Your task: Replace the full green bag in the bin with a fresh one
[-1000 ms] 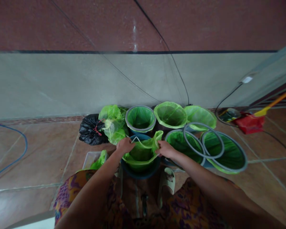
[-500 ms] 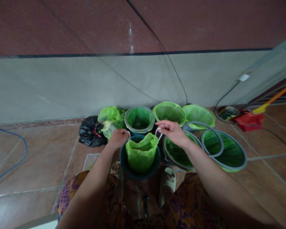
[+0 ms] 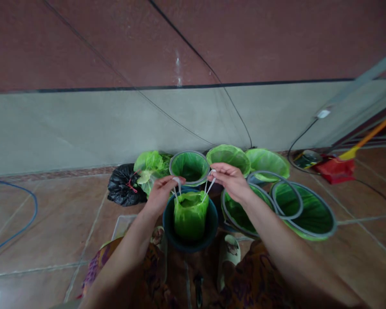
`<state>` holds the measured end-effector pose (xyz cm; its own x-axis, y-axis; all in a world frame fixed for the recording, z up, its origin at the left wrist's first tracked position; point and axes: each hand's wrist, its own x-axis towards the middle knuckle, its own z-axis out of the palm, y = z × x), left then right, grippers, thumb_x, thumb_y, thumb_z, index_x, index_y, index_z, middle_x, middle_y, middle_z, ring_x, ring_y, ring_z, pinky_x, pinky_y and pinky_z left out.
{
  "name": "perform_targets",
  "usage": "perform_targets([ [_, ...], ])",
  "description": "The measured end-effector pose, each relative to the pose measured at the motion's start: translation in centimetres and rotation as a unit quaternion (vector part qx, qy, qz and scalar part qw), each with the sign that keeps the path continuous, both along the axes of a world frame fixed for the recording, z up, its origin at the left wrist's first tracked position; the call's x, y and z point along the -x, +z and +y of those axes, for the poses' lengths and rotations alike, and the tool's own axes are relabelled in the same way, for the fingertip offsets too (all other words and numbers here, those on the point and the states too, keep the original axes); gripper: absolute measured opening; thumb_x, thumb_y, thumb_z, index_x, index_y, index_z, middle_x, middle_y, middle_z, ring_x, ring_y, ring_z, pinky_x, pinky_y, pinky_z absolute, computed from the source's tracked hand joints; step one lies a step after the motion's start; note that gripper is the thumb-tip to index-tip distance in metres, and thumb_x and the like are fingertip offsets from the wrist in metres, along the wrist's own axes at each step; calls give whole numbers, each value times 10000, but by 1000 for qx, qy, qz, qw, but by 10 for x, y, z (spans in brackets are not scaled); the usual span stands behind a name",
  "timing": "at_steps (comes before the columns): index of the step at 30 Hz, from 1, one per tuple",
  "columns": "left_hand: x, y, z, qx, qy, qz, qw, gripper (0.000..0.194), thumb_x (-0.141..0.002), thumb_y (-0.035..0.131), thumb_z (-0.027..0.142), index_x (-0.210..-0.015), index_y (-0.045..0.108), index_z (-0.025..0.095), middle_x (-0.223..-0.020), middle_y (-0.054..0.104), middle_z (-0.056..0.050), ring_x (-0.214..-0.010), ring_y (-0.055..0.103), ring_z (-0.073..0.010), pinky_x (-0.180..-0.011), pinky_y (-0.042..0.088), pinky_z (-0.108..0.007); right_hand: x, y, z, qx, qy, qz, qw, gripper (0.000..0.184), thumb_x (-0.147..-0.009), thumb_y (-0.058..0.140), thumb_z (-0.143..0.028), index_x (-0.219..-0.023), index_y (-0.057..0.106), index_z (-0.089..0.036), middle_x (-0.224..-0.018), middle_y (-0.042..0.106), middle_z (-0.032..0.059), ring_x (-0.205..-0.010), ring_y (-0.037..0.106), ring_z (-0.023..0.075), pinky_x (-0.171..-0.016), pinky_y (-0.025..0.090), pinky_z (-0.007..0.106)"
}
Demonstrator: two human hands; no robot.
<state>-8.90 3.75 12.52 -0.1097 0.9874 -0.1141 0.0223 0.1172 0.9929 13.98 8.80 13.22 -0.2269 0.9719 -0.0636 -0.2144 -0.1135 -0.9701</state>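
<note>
A green drawstring trash bag stands inside a dark teal bin between my feet, its mouth partly gathered. My left hand pinches a white drawstring loop at the bag's left side. On the other side, my right hand pinches the second white loop. Both strings run taut from my fingers down to the bag's rim. The lower part of the bag is hidden by the bin's wall.
Behind stand green-lined bins along the wall, with two more at the right and a loose grey ring lying over them. A tied black bag and crumpled green bags sit left. A red dustpan lies far right.
The bag's mouth has drawn narrower and the strings stretch longer. My left hand has moved slightly right and opened from a curled grip to a fingertip pinch. The view has tilted up a little.
</note>
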Motion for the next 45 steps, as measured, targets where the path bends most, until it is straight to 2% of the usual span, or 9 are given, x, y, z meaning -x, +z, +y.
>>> perform_targets([
  [7,-6,4,1,-26,39,-61,997,250,-743,589,383,-793,692,161,-853,728,-46,-834,663,-167,-852,497,-299,20,-7,-7,-23,20,-81,996,331,-652,732,-375,-907,676,-171,-621,573,-48,-453,447,51,-474,432,217],
  [13,-13,0,5,-22,43,-18,999,323,-774,544,416,-799,717,143,-810,726,-49,-790,652,-160,-804,497,-283,26,-7,-9,-124,53,-250,959,228,-755,601,-315,-923,668,-175,-775,654,15,-631,552,113,-628,448,264],
  [19,-23,6,9,-92,-12,75,993,297,-798,518,366,-860,733,168,-914,721,-31,-921,630,-165,-864,475,-274,44,-14,-19,-80,175,-199,961,505,-731,631,-284,-1212,515,-184,-684,569,-52,-573,489,92,-548,366,215],
  [23,-32,1,14,-129,-42,110,985,240,-788,534,295,-869,726,176,-1014,698,-48,-1010,605,-170,-942,440,-292,64,-34,-23,-58,229,-245,940,194,-728,630,-292,-858,600,-150,-601,527,-46,-534,438,83,-510,322,212],
  [26,-35,-5,15,-64,-85,47,993,309,-774,558,326,-1005,686,167,-945,698,-44,-842,627,-159,-791,497,-283,67,-35,-20,-77,189,-244,948,218,-790,547,-299,-624,536,-157,-573,521,-22,-541,443,80,-518,331,212],
  [30,-33,-19,11,-15,-151,-33,988,279,-743,566,279,-963,674,145,-897,696,-31,-838,620,-145,-808,487,-259,54,-19,-10,-23,145,-161,976,306,-797,559,-451,-688,550,-165,-554,481,-46,-459,359,52,-434,261,192],
  [38,-35,-57,7,49,-154,154,975,264,-817,463,304,-680,635,157,-569,583,15,-561,522,-96,-576,409,-212,23,-13,9,18,20,-159,987,385,-707,642,-514,-859,631,-160,-575,504,-54,-390,283,28,-380,183,190],
  [41,-36,-64,9,65,-73,134,986,249,-808,441,271,-665,609,155,-521,537,24,-511,489,-88,-525,370,-203,5,-15,17,-51,2,-308,950,381,-718,646,-485,-925,671,-166,-609,575,-26,-470,434,74,-458,329,216],
  [45,-35,-69,10,81,-4,112,990,226,-790,440,245,-658,597,149,-501,508,28,-484,464,-84,-506,345,-204,-23,-17,16,-125,89,-546,823,362,-731,660,-415,-1014,703,-192,-835,702,53,-727,622,167,-682,443,276],
])
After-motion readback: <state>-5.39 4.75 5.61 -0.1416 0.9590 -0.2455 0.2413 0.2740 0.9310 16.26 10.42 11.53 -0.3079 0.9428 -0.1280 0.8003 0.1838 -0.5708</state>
